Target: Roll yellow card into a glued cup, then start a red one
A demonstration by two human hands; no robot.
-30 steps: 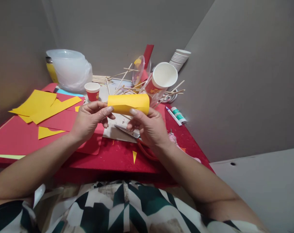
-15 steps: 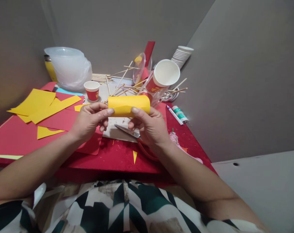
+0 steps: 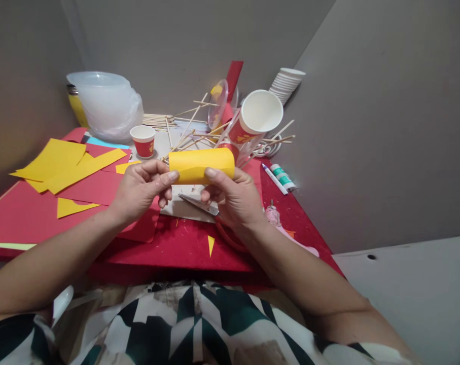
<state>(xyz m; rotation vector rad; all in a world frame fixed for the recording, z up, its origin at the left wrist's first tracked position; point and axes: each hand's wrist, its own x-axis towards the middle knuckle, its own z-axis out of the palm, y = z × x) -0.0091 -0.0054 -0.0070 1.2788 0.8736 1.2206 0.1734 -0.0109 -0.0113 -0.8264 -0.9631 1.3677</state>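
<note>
yellow paper roll pinched between left hand, right hand.

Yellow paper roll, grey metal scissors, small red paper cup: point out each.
Yellow paper roll [image 3: 201, 163]: head view, middle of curved side.
Grey metal scissors [image 3: 197, 202]: head view, on a blade.
Small red paper cup [image 3: 143, 148]: head view, red outer wall.

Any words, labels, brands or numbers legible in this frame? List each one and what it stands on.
Nothing here can be read as text.
On the small red cup: a yellow mark, too small to read.
On the large paper cup: yellow print on its red band, blurred.
On the tube: a green and white label, lettering too small to read.
On the yellow paper roll, held by the left hand and right hand: no print shows.
</note>
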